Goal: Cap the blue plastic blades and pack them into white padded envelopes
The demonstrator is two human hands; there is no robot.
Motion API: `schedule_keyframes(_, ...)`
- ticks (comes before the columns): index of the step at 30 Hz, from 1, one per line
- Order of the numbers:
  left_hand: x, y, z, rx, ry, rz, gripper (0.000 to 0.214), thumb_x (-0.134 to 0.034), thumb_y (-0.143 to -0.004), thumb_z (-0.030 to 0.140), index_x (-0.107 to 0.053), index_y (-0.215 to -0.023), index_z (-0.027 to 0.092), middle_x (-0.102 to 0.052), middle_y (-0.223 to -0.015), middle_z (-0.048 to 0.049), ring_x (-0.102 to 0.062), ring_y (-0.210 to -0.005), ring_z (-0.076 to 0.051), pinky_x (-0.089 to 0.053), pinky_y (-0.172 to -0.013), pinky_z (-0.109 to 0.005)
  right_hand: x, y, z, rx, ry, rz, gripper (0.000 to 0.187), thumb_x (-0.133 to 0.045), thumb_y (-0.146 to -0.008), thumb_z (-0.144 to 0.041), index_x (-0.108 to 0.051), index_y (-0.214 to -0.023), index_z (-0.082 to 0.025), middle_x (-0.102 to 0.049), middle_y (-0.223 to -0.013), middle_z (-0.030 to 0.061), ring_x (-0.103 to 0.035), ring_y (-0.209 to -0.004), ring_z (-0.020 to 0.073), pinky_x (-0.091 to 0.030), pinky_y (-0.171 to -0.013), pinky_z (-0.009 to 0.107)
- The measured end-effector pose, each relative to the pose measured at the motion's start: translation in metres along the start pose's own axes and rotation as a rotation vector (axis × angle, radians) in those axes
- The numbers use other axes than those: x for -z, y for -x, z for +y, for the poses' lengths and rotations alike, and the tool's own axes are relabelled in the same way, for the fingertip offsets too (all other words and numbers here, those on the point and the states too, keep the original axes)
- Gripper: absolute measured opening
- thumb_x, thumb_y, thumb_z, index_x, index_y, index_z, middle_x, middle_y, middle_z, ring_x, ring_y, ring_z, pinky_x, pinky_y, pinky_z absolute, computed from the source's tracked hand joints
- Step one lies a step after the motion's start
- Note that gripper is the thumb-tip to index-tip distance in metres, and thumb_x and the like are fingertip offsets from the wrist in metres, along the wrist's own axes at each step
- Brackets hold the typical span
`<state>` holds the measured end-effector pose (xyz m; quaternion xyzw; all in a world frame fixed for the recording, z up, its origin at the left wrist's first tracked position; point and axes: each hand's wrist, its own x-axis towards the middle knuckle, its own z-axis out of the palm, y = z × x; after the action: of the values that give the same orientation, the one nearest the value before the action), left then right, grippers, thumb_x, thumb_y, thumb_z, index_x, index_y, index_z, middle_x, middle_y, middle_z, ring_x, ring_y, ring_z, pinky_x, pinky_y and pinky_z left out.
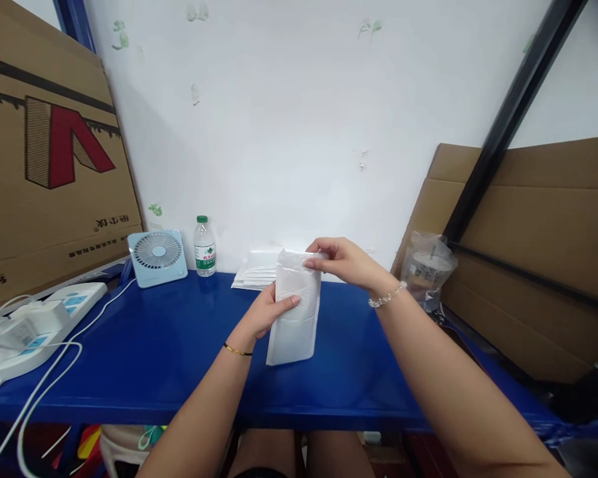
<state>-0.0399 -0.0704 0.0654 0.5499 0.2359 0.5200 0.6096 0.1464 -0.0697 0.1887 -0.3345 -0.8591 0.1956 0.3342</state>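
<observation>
A white padded mailer (295, 332) is held upright, slightly tilted, over the blue table. My left hand (272, 310) grips its left edge, thumb across the front and fingers behind. At the top right corner, my right hand (336, 259) pinches the mailer between thumb and fingers. Behind it, against the wall, lies a stack of white mailers (252, 277), partly covered by the held one. Whether anything is inside the held mailer cannot be seen.
On the blue table (169, 345) stand a light blue fan (158, 255) and a water bottle (204, 249). A power strip (74, 302) with white cables lies at left. Large cardboard boxes (40, 219) flank both sides; a plastic-wrapped cup-like item (427, 269) stands at right.
</observation>
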Motion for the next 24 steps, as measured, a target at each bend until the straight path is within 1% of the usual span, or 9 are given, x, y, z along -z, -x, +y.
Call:
schedule_keyframes(4, -0.008, 0.000, -0.003, -0.029, -0.088, 0.042, 0.040, -0.068, -0.073, 0.035, -0.061, -0.107, 0.014, -0.066, -0.105, -0.0112, -0.062, -0.093, -0.025, -0.048, -0.081, -0.035, -0.005, 0.011, -0.002, 0.197, 0.426, 0.284, 0.029, -0.059, -0.081, -0.039, -0.060, -0.105, -0.022, -0.054, -0.116, 0.0091, -0.050, -0.101, 0.0229, -0.040, -0.079, 0.035)
schedule_keyframes(6, -0.013, 0.001, -0.002, -0.027, -0.110, 0.016, 0.039, -0.067, -0.073, 0.036, -0.062, -0.105, 0.015, -0.067, -0.102, -0.0098, -0.063, -0.090, -0.024, -0.048, -0.080, -0.034, -0.007, 0.016, -0.005, 0.284, 0.610, 0.215, 0.024, -0.059, -0.082, -0.040, -0.065, -0.095, -0.021, -0.057, -0.111, 0.0098, -0.047, -0.106, 0.0259, -0.036, -0.084, 0.038)
schedule_keyframes(8, -0.015, 0.000, 0.000, -0.013, -0.142, -0.014, 0.039, -0.067, -0.073, 0.037, -0.061, -0.105, 0.015, -0.067, -0.101, -0.0090, -0.062, -0.091, -0.023, -0.048, -0.080, -0.034, -0.006, 0.020, -0.005, 0.290, 0.667, 0.040, 0.023, -0.056, -0.084, -0.040, -0.066, -0.081, -0.019, -0.062, -0.089, 0.0081, -0.052, -0.091, 0.0228, -0.036, -0.077, 0.034)
schedule_keyframes(11, -0.012, -0.001, -0.002, 0.025, -0.190, -0.086, 0.048, -0.070, -0.071, 0.035, -0.056, -0.113, 0.017, -0.065, -0.106, -0.0086, -0.061, -0.094, -0.023, -0.047, -0.081, -0.033, 0.007, 0.027, 0.004, 0.179, 0.554, -0.083, 0.027, -0.050, -0.088, -0.036, -0.064, -0.075, -0.017, -0.060, -0.069, 0.0028, -0.052, -0.066, 0.0142, -0.035, -0.063, 0.026)
schedule_keyframes(14, 0.005, -0.007, -0.015, 0.131, -0.270, -0.177, 0.057, -0.070, -0.070, 0.036, -0.049, -0.120, 0.018, -0.066, -0.101, -0.0088, -0.063, -0.089, -0.022, -0.048, -0.077, -0.033, 0.036, 0.039, 0.032, -0.024, 0.489, 0.100, 0.023, -0.047, -0.088, -0.033, -0.061, -0.080, -0.017, -0.060, -0.069, 0.0010, -0.052, -0.064, 0.0134, -0.035, -0.059, 0.023)
schedule_keyframes(17, 0.027, -0.017, -0.039, 0.196, -0.426, -0.064, 0.051, -0.067, -0.071, 0.039, -0.051, -0.114, 0.017, -0.068, -0.090, -0.0075, -0.063, -0.085, -0.020, -0.047, -0.072, -0.030, 0.068, 0.057, 0.077, -0.302, 0.525, 0.309, 0.023, -0.049, -0.084, -0.036, -0.059, -0.074, -0.017, -0.057, -0.064, 0.0006, -0.052, -0.059, 0.0143, -0.035, -0.052, 0.023)
schedule_keyframes(19, 0.037, -0.024, -0.058, 0.199, -0.515, 0.026, 0.044, -0.063, -0.073, 0.038, -0.051, -0.110, 0.016, -0.067, -0.085, -0.0059, -0.064, -0.079, -0.018, -0.047, -0.069, -0.029, 0.083, 0.066, 0.109, -0.447, 0.473, 0.381, 0.024, -0.049, -0.082, -0.037, -0.057, -0.072, -0.017, -0.054, -0.059, -0.0005, -0.050, -0.051, 0.0130, -0.035, -0.046, 0.022)
schedule_keyframes(21, 0.041, -0.029, -0.073, 0.138, -0.619, 0.082, 0.036, -0.060, -0.074, 0.034, -0.054, -0.104, 0.016, -0.065, -0.078, -0.0033, -0.063, -0.070, -0.015, -0.047, -0.068, -0.028, 0.089, 0.067, 0.135, -0.519, 0.391, 0.414, 0.023, -0.049, -0.080, -0.038, -0.056, -0.075, -0.017, -0.055, -0.059, -0.0010, -0.050, -0.044, 0.0117, -0.036, -0.044, 0.022)
schedule_keyframes(24, 0.042, -0.030, -0.086, 0.098, -0.692, 0.021, 0.028, -0.057, -0.074, 0.030, -0.057, -0.099, 0.016, -0.063, -0.071, -0.0003, -0.061, -0.062, -0.013, -0.046, -0.063, -0.026, 0.088, 0.058, 0.163, -0.503, 0.310, 0.520, 0.021, -0.052, -0.078, -0.037, -0.056, -0.074, -0.017, -0.055, -0.056, -0.0014, -0.049, -0.042, 0.0109, -0.038, -0.044, 0.022)
